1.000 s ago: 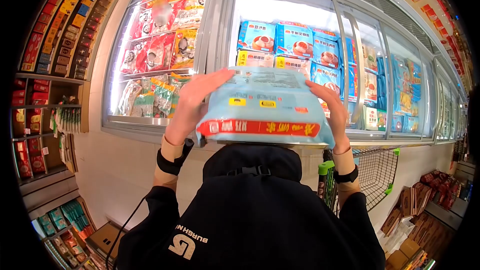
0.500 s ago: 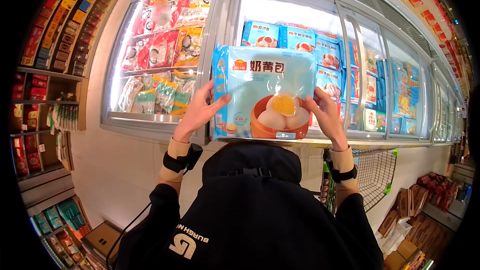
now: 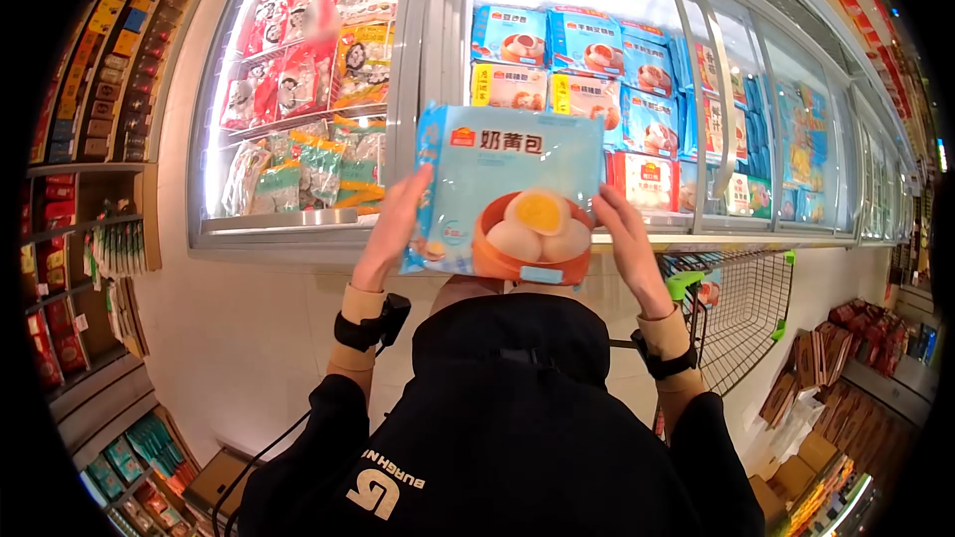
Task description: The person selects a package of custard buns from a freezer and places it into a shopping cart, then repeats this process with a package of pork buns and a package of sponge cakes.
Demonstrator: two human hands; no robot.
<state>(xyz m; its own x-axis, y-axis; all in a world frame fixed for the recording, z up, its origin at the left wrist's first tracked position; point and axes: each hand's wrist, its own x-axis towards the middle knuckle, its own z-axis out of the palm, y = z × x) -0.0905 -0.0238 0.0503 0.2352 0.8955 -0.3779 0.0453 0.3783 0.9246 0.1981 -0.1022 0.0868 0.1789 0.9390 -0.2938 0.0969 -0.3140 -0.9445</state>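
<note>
pack: light-blue flat plastic bag of frozen custard buns, orange steamer print and a yellow-centred bun on the front – held upright, printed face toward the camera, so the label can be read
pack location: mid-frame, in the air in front of the open freezer section, just above the person's dark hood, not resting on anything
left hand: grips the pack's left edge, thumb on the front, other fingers hidden behind the bag – cannot tell how far they are spread; side grip leaves the print uncovered
right hand: flat along the right edge, fingers together and extended, steadying the limp bag from that side
freezer: white glass-door display freezer behind the pack, far rows of similar blue bun packs standing face-out
left section: red and yellow bagged frozen foods behind closed glass
trolley: wire shopping trolley with green trim near right, just beside the person, basket open upward
shelves: left shelving with small boxed goods, well apart from the hands
</note>
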